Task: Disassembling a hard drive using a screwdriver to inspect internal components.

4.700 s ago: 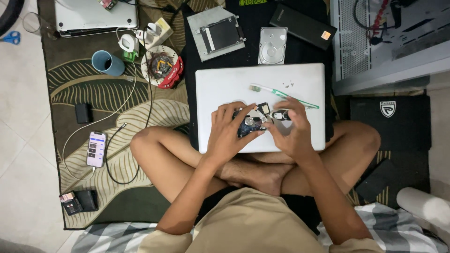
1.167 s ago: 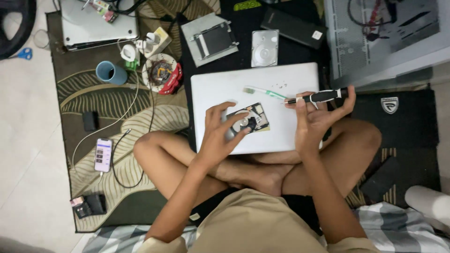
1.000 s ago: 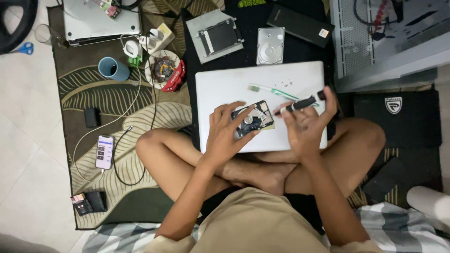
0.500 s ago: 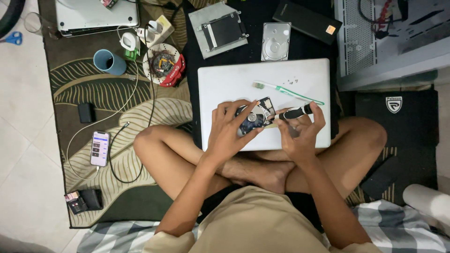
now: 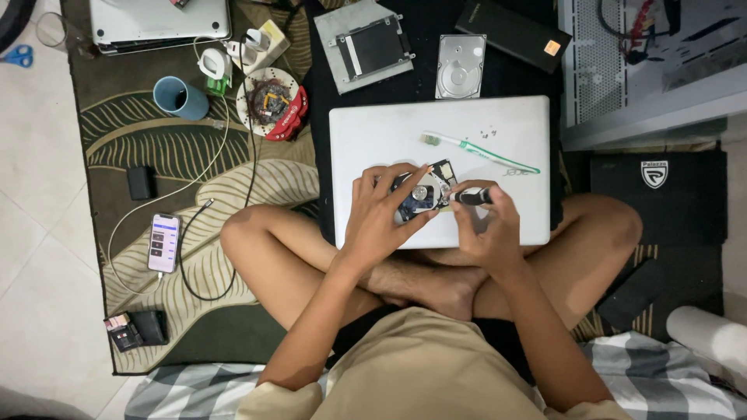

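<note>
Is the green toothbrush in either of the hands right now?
No: the toothbrush lies on the closed laptop, apart from both hands; the right hand holds a dark-handled tool.

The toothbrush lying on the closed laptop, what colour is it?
The toothbrush is green and white, seen in the head view.

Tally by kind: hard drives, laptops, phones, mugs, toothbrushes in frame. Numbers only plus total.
Hard drives: 2 (opened drive under left hand and right hand with screwdriver; bare drive)
Laptops: 2 (white laptop; silver laptop)
Phones: 1
Mugs: 1
Toothbrushes: 1
Total: 7
</note>
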